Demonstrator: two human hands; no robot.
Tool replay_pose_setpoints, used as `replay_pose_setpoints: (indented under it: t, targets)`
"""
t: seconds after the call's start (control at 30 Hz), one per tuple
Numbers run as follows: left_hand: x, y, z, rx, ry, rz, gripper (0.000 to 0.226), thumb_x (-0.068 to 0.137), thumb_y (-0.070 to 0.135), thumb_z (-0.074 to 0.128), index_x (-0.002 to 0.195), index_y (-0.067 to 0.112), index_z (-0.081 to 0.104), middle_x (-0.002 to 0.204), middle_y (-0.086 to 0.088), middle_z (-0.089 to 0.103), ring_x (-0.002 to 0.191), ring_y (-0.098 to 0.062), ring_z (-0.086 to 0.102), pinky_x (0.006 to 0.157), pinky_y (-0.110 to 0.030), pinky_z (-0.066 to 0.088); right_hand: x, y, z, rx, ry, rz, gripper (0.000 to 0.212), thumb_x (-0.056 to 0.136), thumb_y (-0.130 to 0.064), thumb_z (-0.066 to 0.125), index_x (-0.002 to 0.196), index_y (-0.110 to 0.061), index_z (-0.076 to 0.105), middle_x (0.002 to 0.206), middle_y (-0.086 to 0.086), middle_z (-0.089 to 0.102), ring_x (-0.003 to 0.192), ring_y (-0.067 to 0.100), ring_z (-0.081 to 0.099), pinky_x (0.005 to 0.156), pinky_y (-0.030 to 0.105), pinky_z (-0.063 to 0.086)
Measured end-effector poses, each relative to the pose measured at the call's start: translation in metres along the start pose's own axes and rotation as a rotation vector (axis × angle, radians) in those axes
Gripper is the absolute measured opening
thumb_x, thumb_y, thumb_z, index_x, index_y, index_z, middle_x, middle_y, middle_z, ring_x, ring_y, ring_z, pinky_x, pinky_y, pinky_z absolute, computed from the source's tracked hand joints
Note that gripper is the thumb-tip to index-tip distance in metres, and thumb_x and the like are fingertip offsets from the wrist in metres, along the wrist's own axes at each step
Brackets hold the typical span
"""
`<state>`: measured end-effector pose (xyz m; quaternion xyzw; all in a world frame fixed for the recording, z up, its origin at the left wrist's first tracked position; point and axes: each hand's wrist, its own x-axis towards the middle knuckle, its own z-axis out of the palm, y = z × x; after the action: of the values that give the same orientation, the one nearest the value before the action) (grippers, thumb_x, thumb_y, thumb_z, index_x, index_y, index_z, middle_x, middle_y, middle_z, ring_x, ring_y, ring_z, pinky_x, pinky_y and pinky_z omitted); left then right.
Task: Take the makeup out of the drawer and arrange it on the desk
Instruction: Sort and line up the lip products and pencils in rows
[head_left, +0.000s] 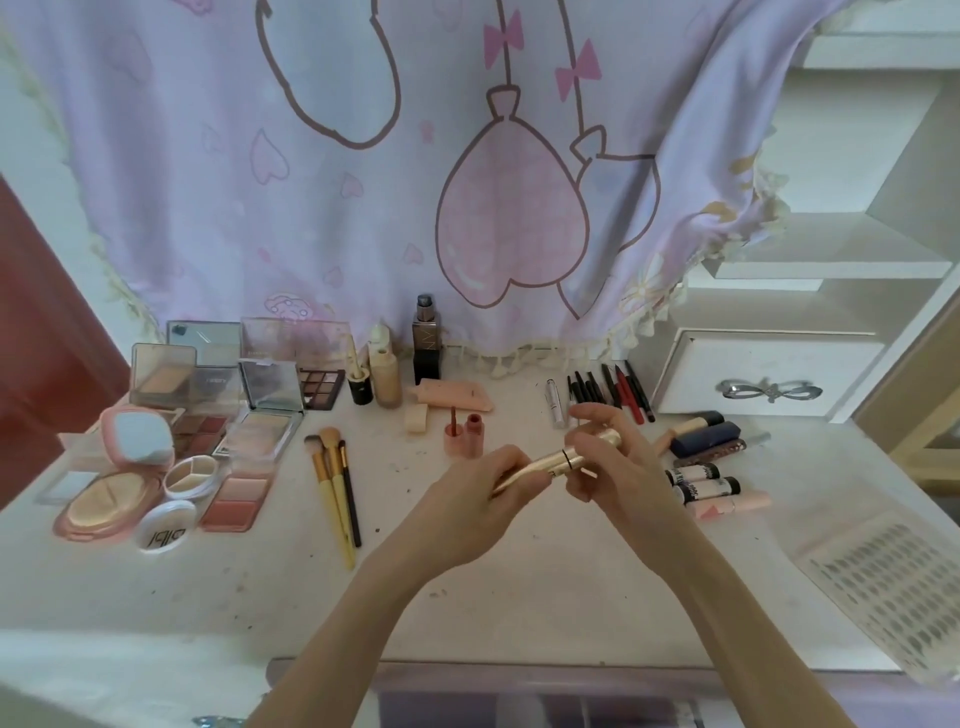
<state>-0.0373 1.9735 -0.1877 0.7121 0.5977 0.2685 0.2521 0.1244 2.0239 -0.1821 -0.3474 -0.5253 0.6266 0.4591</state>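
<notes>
Left hand: the left hand (475, 491) comes up from the lower edge on a bare forearm, palm turned inward, fingers curled round the lower end of a slim, shiny gold cosmetic tube (558, 458).
Right hand: the right hand (613, 462) meets it from the right, wrist bent, thumb and fingers pinching the tube's upper end, index finger raised above it.
Gold tube: held between both hands above the white desk (519, 571), slanting up to the right, a thin dark ring at its middle between the 2 grips.
Left of the grip: 3 makeup brushes (335, 483) lie side by side; beyond them, open compacts and palettes (208, 431).
Behind the grip: a row of black and red pencils (613, 389).
Right of the grip: small tubes (706, 483) lying near the right wrist.
Below the grip: the open drawer (519, 696) at the desk's front edge.
</notes>
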Motion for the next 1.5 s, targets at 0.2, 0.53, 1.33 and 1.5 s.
replay_pose_setpoints:
  t: [0.2,0.53,1.33,1.5]
  targets:
    - [-0.003,-0.007,0.004,0.134,0.072,-0.053,0.031,0.090,0.056,0.039,0.097,0.029,0.053,0.067,0.009,0.053,0.058,-0.008,0.050,0.057,-0.030,0.044,0.004,0.007,0.010,-0.211,0.140,0.130,0.026,0.089,-0.029,0.060,0.072,-0.012,0.049,0.041,-0.009,0.035,0.034,0.005,0.029,0.034,0.017,0.027]
    - [-0.010,-0.015,0.000,0.015,0.099,-0.077,0.040,0.092,0.054,0.035,0.095,0.022,0.059,0.065,0.009,0.051,0.055,-0.006,0.045,0.055,-0.025,0.037,0.010,0.008,0.020,-0.179,-0.010,0.165,0.019,0.088,-0.027,0.061,0.082,-0.011,0.053,0.047,-0.005,0.042,0.040,0.009,0.034,0.039,0.018,0.028]
    - [-0.027,-0.017,0.000,-0.211,0.200,-0.174,0.027,0.089,0.043,0.054,0.100,0.022,0.040,0.073,0.012,0.059,0.047,0.004,0.048,0.047,-0.013,0.033,0.015,0.016,0.040,-0.087,0.024,0.142,0.023,0.088,-0.020,0.062,0.071,-0.013,0.049,0.045,-0.007,0.030,0.038,0.007,0.022,0.037,0.018,0.023]
    - [-0.025,-0.014,-0.003,-0.146,0.166,-0.171,0.023,0.095,0.041,0.039,0.093,0.021,0.050,0.064,0.009,0.050,0.051,-0.003,0.043,0.051,-0.017,0.035,0.019,0.009,0.029,0.027,0.030,0.117,0.019,0.091,-0.001,0.047,0.076,-0.011,0.052,0.045,-0.008,0.032,0.040,0.006,0.025,0.040,0.018,0.021]
